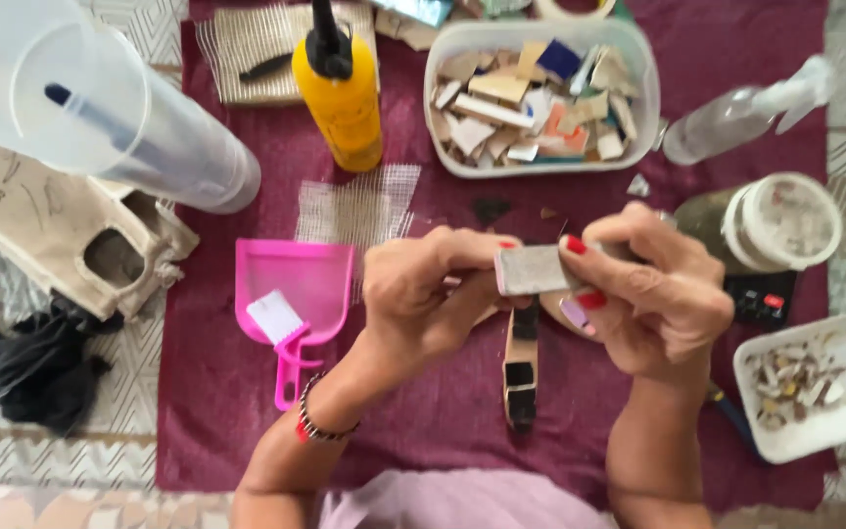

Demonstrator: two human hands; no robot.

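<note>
My left hand (421, 294) and my right hand (653, 294) meet over the maroon cloth (217, 392). Between them is a small grey rectangular block (533, 269), pinched by the right thumb and fingers, with the left fingertips touching its left end. Under the hands lies a narrow wooden piece (520, 377) set with dark square tiles, partly hidden by my fingers. A small pale tile piece (574, 313) shows beneath the right thumb.
A clear tub of tile shards (540, 98) and a yellow glue bottle (340, 93) stand at the back. A pink dustpan with brush (296, 294) lies left. A spray bottle (746, 113), lidded jar (780, 220), white tray of scraps (820, 377), mesh (359, 206) and a clear jug (100, 108) surround.
</note>
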